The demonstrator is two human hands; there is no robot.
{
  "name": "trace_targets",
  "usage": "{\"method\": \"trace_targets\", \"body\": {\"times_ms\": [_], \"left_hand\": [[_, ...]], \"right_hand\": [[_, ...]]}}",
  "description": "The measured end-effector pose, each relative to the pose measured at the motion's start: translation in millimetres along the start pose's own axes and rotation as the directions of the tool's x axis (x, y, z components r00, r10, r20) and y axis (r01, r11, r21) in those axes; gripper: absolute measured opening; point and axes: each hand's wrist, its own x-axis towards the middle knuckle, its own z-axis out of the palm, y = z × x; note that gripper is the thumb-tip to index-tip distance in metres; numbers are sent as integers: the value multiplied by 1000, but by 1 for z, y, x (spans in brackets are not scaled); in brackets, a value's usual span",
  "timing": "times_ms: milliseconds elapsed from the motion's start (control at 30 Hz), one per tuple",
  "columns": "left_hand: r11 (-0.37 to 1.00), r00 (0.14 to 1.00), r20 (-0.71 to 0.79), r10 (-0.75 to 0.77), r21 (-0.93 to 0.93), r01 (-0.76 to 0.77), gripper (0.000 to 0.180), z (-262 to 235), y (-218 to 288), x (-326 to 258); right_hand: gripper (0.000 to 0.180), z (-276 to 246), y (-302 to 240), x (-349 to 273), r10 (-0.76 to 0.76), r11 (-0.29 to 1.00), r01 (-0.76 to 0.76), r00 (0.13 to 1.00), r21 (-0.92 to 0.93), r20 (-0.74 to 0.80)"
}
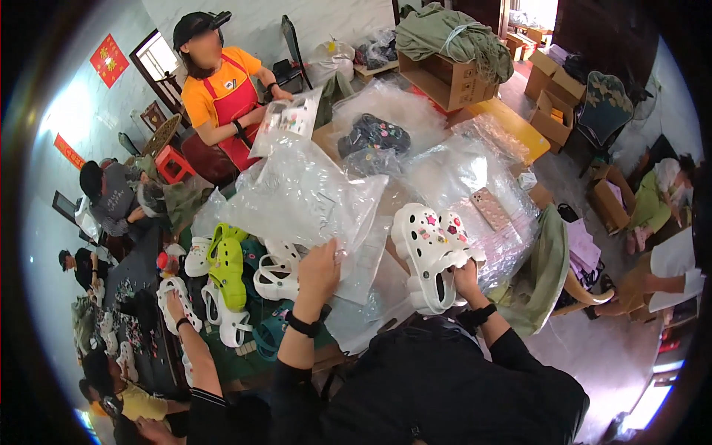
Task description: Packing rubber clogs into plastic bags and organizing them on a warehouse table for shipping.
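In my right hand [467, 280] I hold a pair of white clogs [420, 248] upright, decorated with small colourful charms; my fingers are closed around their heel side. My left hand [320, 271] pinches the lower edge of a large clear plastic bag [308, 194]. The bag spreads away from me over the pile on the table. Just left of that hand lie another white clog [277, 274] and lime-green clogs [227, 265]. Beyond the held pair, a pink phone case [489, 209] rests on clear plastic.
Across the table a person in a red apron [236, 122] holds a clear bag of charms [291, 119]. A co-worker's hand [175, 302] touches a white clog at left. Dark clogs [374, 135] lie in plastic farther back. An open cardboard box [450, 81] stands behind; green cloth [545, 271] hangs at right.
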Motion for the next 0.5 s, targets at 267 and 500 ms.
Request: {"method": "trace_targets", "body": {"times_ms": [267, 500], "left_hand": [[935, 903, 340, -261, -144, 325, 43, 153, -23, -86], [813, 624, 524, -580, 318, 488, 58, 170, -14, -134]], "right_hand": [[21, -32, 18, 21, -13, 1000, 11, 998, 24, 64], [26, -38, 26, 28, -66, 990, 98, 958, -104, 280]]}}
